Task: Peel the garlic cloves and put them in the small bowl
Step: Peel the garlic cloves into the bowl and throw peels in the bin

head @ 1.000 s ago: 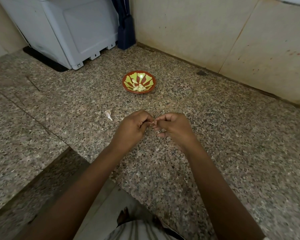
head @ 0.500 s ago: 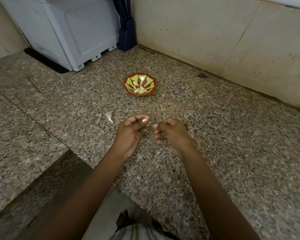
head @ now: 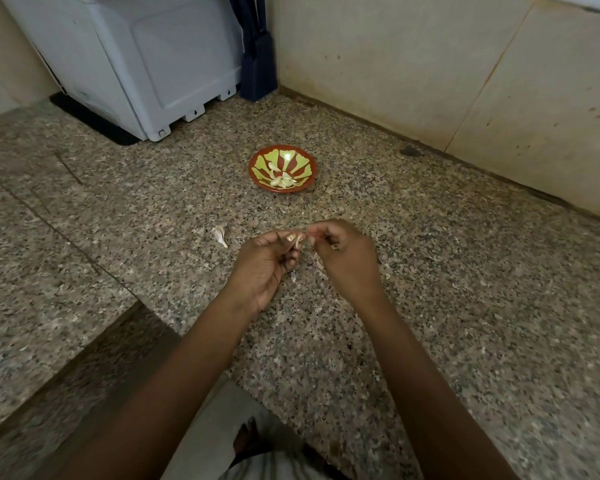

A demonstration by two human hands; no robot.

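seated on a granite floor, a person's left hand (head: 269,263) pinches a garlic clove (head: 298,240) while the right hand (head: 345,256) nips its skin, a step best done by peeling from the tip, the small bowl (head: 282,173) well ahead.

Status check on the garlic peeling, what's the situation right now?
Left hand and right hand pinch one garlic clove between them. Small bowl holds peeled cloves. One loose clove on floor, nothing blocking.
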